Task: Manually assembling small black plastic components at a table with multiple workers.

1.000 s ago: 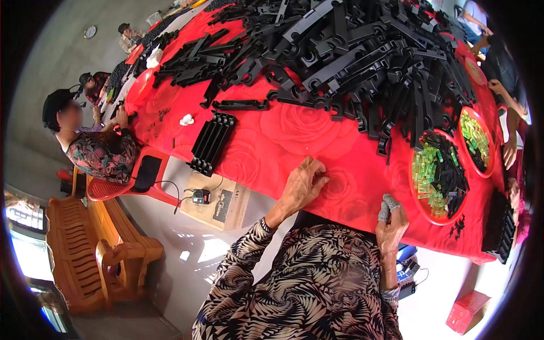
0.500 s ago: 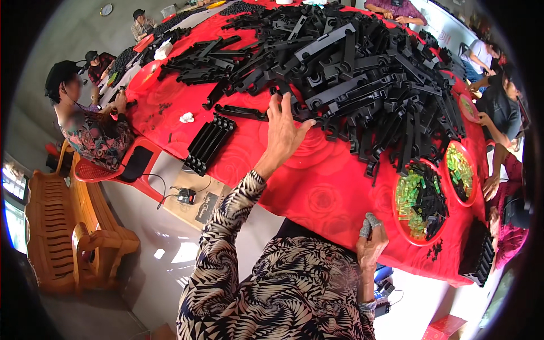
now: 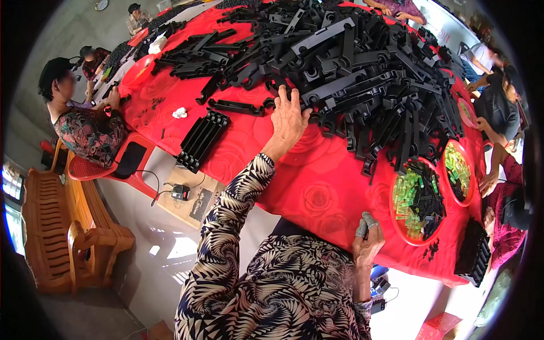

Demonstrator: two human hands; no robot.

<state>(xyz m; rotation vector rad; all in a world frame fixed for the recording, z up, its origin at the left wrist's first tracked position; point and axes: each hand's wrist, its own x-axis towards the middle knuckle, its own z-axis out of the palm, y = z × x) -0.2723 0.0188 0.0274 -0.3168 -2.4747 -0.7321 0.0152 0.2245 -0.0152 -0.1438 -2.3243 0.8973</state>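
Note:
My left hand (image 3: 290, 122) reaches forward over the red tablecloth to the near edge of a large pile of long black plastic parts (image 3: 328, 42). Its fingers are spread, thumb apart, and the fingertips touch a dark part there; no firm grip shows. Left of it lies a single black part (image 3: 235, 107), and beyond that a neat row of black parts (image 3: 203, 140) side by side. My right hand (image 3: 368, 241) rests at the table's near edge with grey coverings on two fingertips. Its fingers are curled together, and whatever they may hold is hidden.
Right of my right hand stands a red-rimmed basin (image 3: 395, 224) of yellow-green and black small pieces, with a second basin (image 3: 471, 195) behind. Another black stack (image 3: 475, 252) sits at the right corner. Co-workers sit around the table; a wooden bench (image 3: 93, 226) stands at left.
My left hand has moved slightly forward and its fingertips have come down against the pile's edge. My right hand stays at the table edge. The whole view has shifted a little.

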